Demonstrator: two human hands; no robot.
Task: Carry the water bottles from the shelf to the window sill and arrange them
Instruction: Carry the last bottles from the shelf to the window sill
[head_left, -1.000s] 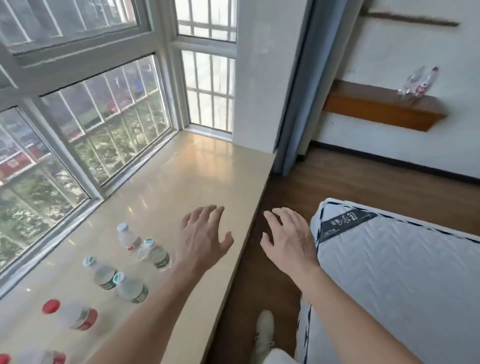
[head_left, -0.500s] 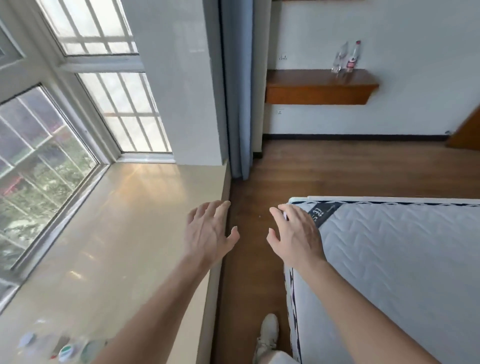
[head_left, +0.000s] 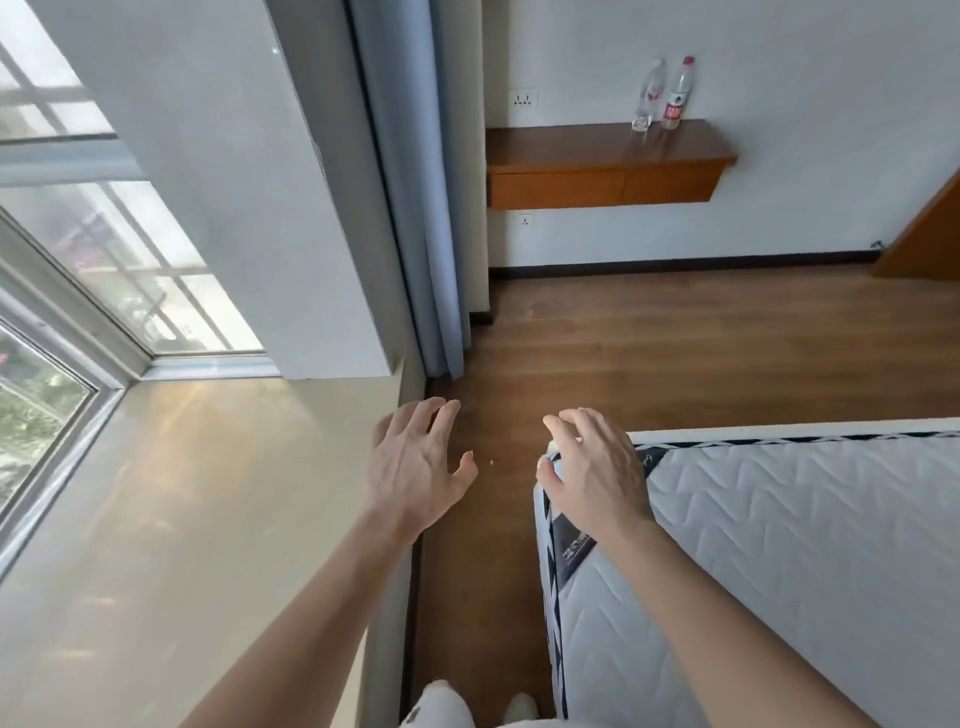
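Two clear water bottles stand side by side on the wooden wall shelf (head_left: 597, 150) far ahead: a bottle with a clear cap (head_left: 648, 96) on the left and a red-capped, red-labelled bottle (head_left: 677, 96) on the right. The beige window sill (head_left: 182, 519) stretches along my left; no bottles on it are in view. My left hand (head_left: 415, 462) hovers with fingers spread over the sill's right edge, holding nothing. My right hand (head_left: 597, 473) hangs with relaxed fingers above the mattress corner, also empty.
A white quilted mattress (head_left: 779, 571) fills the lower right. A strip of brown wooden floor (head_left: 675, 353) runs between sill and mattress toward the shelf. A blue curtain (head_left: 415, 208) and a white pillar stand at the sill's far end. A brown door edge (head_left: 930, 239) is far right.
My view has swung right, away from the bottles lying on the sill, which have left the frame. The shelf with its two bottles now sits closer and more central. Both hands stay empty.
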